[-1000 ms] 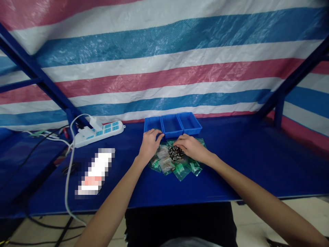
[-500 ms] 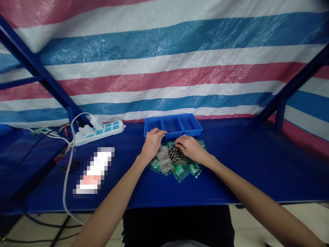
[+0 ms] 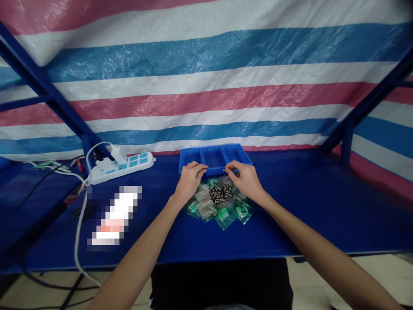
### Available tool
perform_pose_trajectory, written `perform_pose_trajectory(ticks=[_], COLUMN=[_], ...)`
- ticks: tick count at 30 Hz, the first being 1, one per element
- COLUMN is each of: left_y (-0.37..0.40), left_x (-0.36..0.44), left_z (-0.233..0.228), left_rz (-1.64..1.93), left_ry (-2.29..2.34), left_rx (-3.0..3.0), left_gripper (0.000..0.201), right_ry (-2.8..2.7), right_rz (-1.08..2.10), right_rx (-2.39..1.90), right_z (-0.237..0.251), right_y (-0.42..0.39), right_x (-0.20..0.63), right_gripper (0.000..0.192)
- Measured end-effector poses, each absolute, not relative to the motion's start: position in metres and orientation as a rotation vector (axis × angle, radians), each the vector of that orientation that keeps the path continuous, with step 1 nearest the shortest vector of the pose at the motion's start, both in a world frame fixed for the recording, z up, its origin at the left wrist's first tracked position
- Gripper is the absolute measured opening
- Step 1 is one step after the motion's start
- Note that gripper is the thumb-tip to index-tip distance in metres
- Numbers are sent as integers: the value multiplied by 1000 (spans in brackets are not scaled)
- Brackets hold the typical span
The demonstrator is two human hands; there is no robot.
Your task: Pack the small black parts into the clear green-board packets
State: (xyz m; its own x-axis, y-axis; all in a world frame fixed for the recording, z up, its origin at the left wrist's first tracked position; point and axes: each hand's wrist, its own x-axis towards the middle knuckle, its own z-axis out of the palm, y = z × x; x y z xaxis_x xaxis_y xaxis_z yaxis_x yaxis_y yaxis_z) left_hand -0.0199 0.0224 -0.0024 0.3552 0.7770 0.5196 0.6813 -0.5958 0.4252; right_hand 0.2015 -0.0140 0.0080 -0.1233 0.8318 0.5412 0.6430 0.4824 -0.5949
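A row of three small blue bins stands at the back of the blue table. In front of it lies a heap of small dark cylindrical parts on several green-tinted plastic bags. My left hand rests at the front rim of the left bin, fingers bent and empty. My right hand is raised just beyond the heap, at the front rim of the middle bin. Its thumb and forefinger pinch one small part.
A white power strip with a plugged-in adapter lies at the back left, and its white cable runs over the table's front edge. A blurred white and red object lies left of my forearm. Blue frame posts stand at both sides.
My right hand has lifted off the heap of parts and moved back toward the bins, pinching one part. My left hand has stayed at the left bin's rim.
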Motion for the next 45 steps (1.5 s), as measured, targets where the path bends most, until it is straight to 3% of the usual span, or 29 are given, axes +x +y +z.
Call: perform_pose_trajectory(ticks=[8, 21, 32, 37, 45], left_y=[22, 21, 17, 7, -7], left_x=[-20, -21, -23, -20, -8], left_z=[-3, -4, 1, 6, 7], left_rz=[1053, 1049, 1122, 1331, 1308], left_ry=[1365, 1373, 1354, 1074, 854], left_rx=[2481, 2474, 2536, 2693, 2798], left_gripper=[21, 21, 18, 16, 20], right_ry=[-1550, -1614, -1626, -1601, -1583], right_rz=[294, 381, 253, 557, 882], right_rx=[-1341, -1344, -1295, -1161, -1036], right_z=[-1, -5, 4, 3, -6], right_y=[8, 8, -3, -17, -26], right_x=[230, 225, 217, 195, 176], right_gripper=[16, 15, 15, 15, 16])
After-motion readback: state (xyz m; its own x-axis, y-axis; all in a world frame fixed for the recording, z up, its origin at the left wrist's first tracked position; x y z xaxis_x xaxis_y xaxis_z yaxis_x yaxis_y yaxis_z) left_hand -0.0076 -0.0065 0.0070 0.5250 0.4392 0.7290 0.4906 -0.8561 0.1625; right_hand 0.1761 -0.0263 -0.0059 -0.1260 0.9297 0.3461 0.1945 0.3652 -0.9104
